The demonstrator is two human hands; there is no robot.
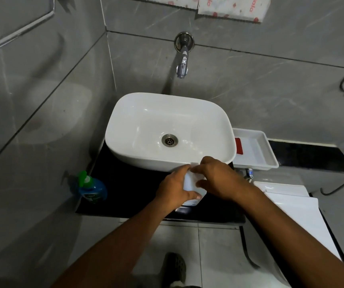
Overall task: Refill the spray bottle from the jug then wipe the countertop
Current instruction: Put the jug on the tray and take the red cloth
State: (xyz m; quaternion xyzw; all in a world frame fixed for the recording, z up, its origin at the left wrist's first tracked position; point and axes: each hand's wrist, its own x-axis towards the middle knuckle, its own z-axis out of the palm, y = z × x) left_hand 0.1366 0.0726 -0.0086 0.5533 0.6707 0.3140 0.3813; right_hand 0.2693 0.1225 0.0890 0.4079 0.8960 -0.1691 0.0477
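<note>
A white bottle (189, 183) stands on the black countertop (129, 196) just in front of the white basin (167, 129). My left hand (175, 188) wraps around the bottle's body. My right hand (214, 177) closes over its top, where a small white part pokes out near the basin rim. Both hands hide most of the bottle, so I cannot tell its cap or nozzle. No jug is in view.
A blue pump bottle with a green top (91, 188) stands at the counter's left end. A white tray (254, 148) with a red item sits right of the basin. A wall tap (182, 59) hangs over the basin. A white toilet cistern (291, 200) is at right.
</note>
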